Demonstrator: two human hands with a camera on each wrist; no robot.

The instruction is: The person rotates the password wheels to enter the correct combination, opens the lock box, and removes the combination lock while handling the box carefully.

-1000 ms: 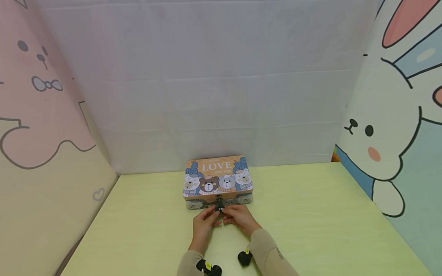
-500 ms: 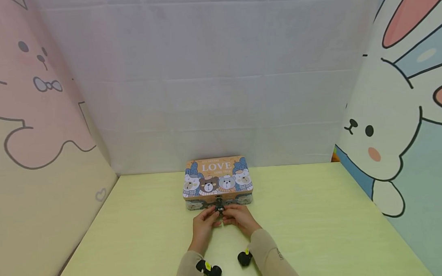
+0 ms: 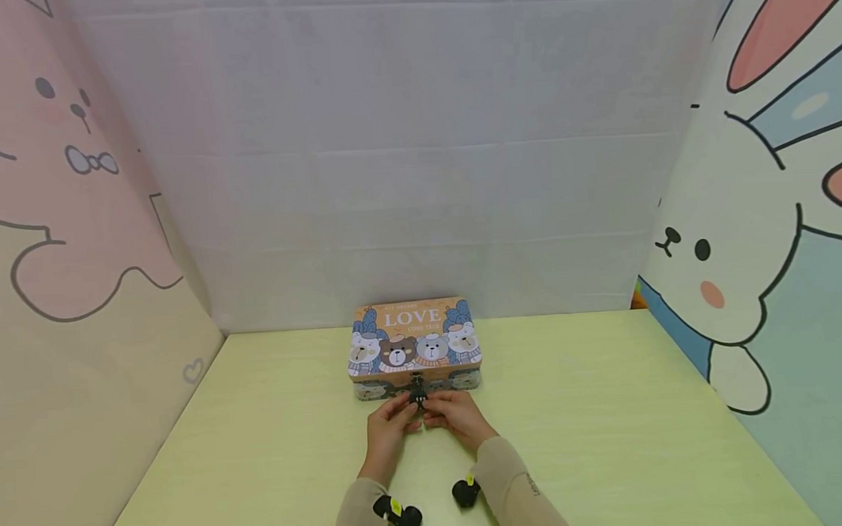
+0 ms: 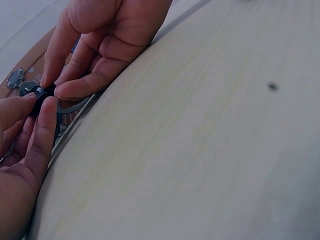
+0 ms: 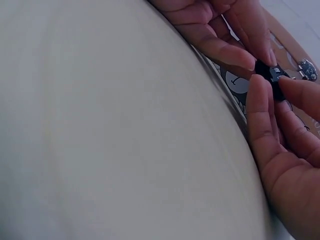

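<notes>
"Anything new?"

"Hardly: the left hand (image 3: 387,432), the right hand (image 3: 463,418) and the closed box (image 3: 414,342) match the views a moment ago. I'd judge this is fine fingertip work, without visible result yet."

"And the small black piece (image 3: 418,394)?"

"Perhaps a lock. It's at the middle of the box's front, beside the box's metal clasp (image 4: 15,78). Both hands pinch it, between their fingertips."

"Is it fastened to the box?"

"Can't tell; fingers partly cover it."
</notes>
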